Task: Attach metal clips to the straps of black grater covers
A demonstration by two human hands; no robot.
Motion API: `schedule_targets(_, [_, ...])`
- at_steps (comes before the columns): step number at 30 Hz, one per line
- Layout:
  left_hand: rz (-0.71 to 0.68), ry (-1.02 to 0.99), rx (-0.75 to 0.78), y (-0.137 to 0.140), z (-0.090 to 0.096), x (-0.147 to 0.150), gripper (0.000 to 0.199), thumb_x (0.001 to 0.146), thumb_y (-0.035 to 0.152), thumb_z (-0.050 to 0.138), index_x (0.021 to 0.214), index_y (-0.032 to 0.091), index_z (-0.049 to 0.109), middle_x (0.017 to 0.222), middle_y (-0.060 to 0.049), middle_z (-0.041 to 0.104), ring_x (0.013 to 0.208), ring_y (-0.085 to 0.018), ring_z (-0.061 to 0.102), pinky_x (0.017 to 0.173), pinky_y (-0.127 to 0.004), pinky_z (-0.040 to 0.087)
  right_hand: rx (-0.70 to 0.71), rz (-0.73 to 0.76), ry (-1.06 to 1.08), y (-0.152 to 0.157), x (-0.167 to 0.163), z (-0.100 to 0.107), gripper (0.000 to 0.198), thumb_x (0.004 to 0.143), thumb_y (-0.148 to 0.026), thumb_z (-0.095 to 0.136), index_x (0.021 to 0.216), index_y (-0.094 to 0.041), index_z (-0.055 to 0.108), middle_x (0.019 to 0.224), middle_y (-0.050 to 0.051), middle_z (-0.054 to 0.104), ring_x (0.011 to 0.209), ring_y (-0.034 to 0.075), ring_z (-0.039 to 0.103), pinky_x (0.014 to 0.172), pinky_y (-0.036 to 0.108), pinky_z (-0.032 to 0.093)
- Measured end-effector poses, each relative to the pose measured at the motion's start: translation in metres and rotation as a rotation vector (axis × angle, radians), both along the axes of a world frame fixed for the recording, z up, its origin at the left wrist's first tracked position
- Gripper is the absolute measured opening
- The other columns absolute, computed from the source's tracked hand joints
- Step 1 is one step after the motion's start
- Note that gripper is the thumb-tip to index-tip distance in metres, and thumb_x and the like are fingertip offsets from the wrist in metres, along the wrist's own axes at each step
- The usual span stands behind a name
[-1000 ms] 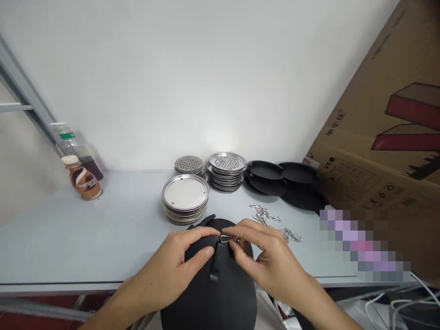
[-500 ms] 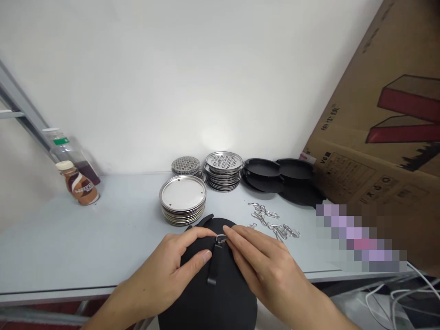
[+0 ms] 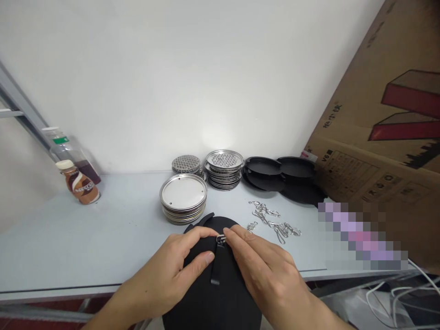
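A round black lid-like piece (image 3: 209, 300) is at the table's front edge, below my hands, with a narrow black latch tab (image 3: 216, 268) on its face. At the tab's upper end is a small bent-wire metal clip (image 3: 220, 239). My left hand (image 3: 175, 261) lies over the left side of the black piece, its index fingertip touching the clip and its thumb lower, by the tab. From the right, my right hand (image 3: 264, 263) pinches the clip with its fingertips. Its thumb is mostly hidden. My left hand's other fingers are out of sight.
Loose wire clips (image 3: 271, 219) lie right of my hands. Behind are stacked metal discs (image 3: 184, 195), perforated discs (image 3: 224, 167) and black trays (image 3: 264, 176). Bottles (image 3: 80, 183) stand left; a large cardboard box (image 3: 374, 151) leans right. Cables (image 3: 378, 298) hang below the table edge.
The wire clip has turned slightly, and its loop shows more clearly now. The black piece and both hands have shifted slightly right; both hands keep nearly the same grip.
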State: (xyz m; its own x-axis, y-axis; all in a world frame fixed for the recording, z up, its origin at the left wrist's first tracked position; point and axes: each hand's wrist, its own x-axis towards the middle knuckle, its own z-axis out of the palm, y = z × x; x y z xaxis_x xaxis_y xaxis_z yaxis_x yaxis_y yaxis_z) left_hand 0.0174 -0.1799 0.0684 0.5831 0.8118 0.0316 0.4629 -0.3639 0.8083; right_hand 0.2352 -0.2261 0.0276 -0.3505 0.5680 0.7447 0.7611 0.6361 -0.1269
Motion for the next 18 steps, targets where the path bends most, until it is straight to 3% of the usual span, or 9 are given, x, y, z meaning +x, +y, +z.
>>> schedule_targets(3, [0.029, -0.007, -0.023, 0.000, -0.003, 0.002, 0.040, 0.094, 0.039, 0.053, 0.134, 0.032, 0.056, 0.097, -0.002, 0.071, 0.104, -0.026, 0.064, 0.090, -0.034, 0.051, -0.141, 0.061, 0.136, 0.004, -0.004, 0.013, 0.043, 0.092, -0.004, 0.048, 0.132, -0.014, 0.059, 0.116, 0.017, 0.071, 0.100, 0.027, 0.072, 0.079, 0.038, 0.064])
schedule_targets(8, [0.008, -0.079, -0.098, -0.002, -0.001, 0.007, 0.038, 0.094, 0.038, 0.054, 0.131, 0.031, 0.058, 0.108, -0.001, 0.071, 0.102, -0.024, 0.064, 0.090, -0.032, 0.051, -0.625, 0.170, 0.586, 0.010, 0.000, 0.031, 0.021, 0.094, -0.024, 0.058, 0.107, -0.027, 0.074, 0.093, 0.003, 0.077, 0.083, 0.018, 0.073, 0.070, 0.027, 0.061])
schedule_targets(10, [0.005, -0.095, -0.114, -0.003, 0.001, 0.008, 0.036, 0.095, 0.037, 0.053, 0.131, 0.032, 0.058, 0.114, -0.001, 0.070, 0.104, -0.023, 0.064, 0.090, -0.030, 0.051, -0.738, 0.164, 0.721, 0.010, 0.003, 0.030, 0.017, 0.093, -0.031, 0.061, 0.098, -0.027, 0.077, 0.083, 0.001, 0.076, 0.074, 0.017, 0.071, 0.062, 0.024, 0.059])
schedule_targets(15, [0.001, -0.114, -0.115, -0.003, 0.000, 0.006, 0.034, 0.096, 0.037, 0.053, 0.130, 0.033, 0.058, 0.119, 0.000, 0.068, 0.107, -0.020, 0.062, 0.093, -0.028, 0.049, -0.597, 0.215, 0.760, 0.010, 0.002, 0.016, 0.016, 0.091, -0.026, 0.062, 0.093, -0.027, 0.078, 0.091, 0.004, 0.076, 0.086, 0.019, 0.070, 0.076, 0.029, 0.057])
schedule_targets(18, [-0.002, -0.122, -0.121, -0.003, -0.001, 0.005, 0.034, 0.097, 0.036, 0.052, 0.130, 0.033, 0.057, 0.118, 0.001, 0.068, 0.106, -0.019, 0.063, 0.093, -0.027, 0.049, -0.555, 0.227, 0.804, 0.013, -0.002, 0.012, 0.017, 0.091, -0.022, 0.062, 0.089, -0.027, 0.078, 0.087, 0.003, 0.075, 0.083, 0.018, 0.070, 0.074, 0.027, 0.056])
